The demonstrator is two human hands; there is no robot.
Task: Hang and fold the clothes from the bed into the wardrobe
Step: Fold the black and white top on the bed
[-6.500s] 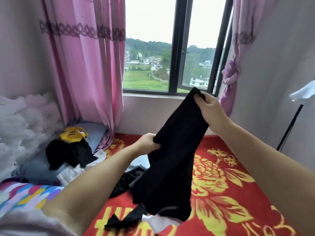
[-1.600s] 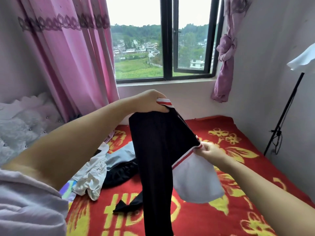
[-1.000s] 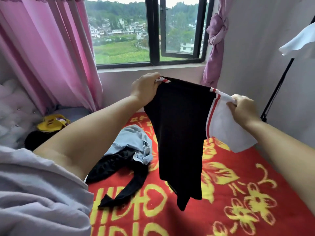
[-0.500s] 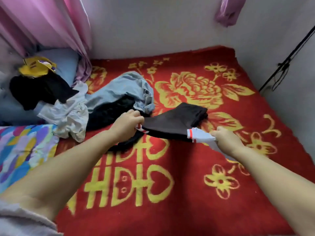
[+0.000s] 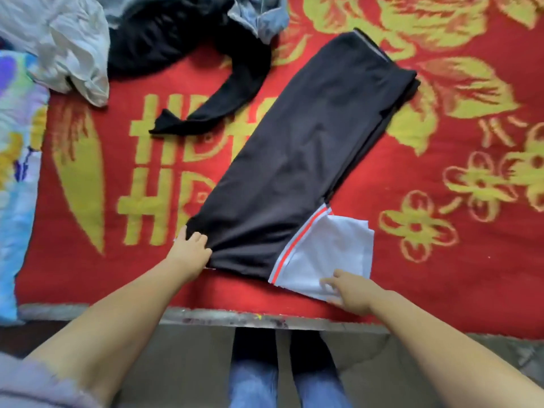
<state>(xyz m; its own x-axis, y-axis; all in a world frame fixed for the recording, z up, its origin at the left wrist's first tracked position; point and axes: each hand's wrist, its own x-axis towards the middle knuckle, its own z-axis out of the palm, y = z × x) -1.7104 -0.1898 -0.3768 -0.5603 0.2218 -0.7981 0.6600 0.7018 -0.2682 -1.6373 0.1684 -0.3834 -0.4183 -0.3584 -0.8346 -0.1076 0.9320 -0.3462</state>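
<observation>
The black garment [image 5: 297, 160] is lying flat on the red blanket [image 5: 441, 260], long axis running from near-left to far-right. Left hand [image 5: 191, 253] is pressing its near-left corner, fingers relaxed; right hand [image 5: 348, 293] is resting flat on the white panel [image 5: 329, 254].

The black garment [image 5: 297, 160], hanging in the air between both hands a second ago, is now lying spread flat and slanted on the red blanket [image 5: 441, 260]; the left hand [image 5: 191, 251] is pressing its near corner, the right hand [image 5: 348, 291] touching the white panel [image 5: 329, 254]
</observation>
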